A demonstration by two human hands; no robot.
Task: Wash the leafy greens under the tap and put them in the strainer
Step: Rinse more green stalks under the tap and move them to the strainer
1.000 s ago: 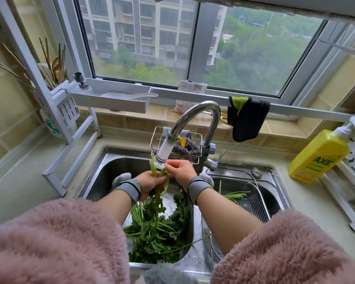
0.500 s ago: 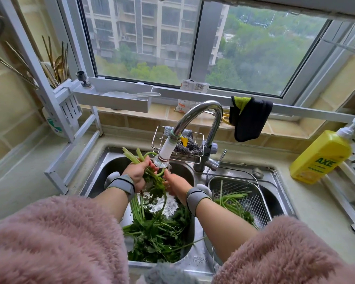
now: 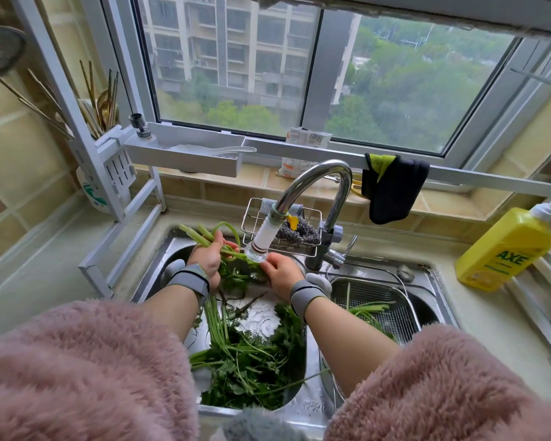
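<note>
My left hand (image 3: 208, 260) grips a small bunch of leafy greens (image 3: 233, 265) by the stalks, which poke out up and to the left. The leaves hang under the white nozzle of the tap (image 3: 261, 241). My right hand (image 3: 280, 272) holds the leafy end just below the nozzle, fingers curled on it. A pile of greens (image 3: 248, 361) lies in the left sink basin (image 3: 159, 259). The wire strainer (image 3: 404, 316) sits in the right basin with a few green stalks (image 3: 368, 308) in it.
A wire caddy with a steel scourer (image 3: 295, 232) hangs behind the tap. A yellow AXE soap bottle (image 3: 506, 249) stands on the counter at right. A dark cloth (image 3: 392, 186) hangs from the white rack. Chopsticks stand in a holder (image 3: 109, 148) at left.
My left hand turned the bunch so its stalks point up-left and the leaves sit under the nozzle. My right hand moved down onto the leafy end.
</note>
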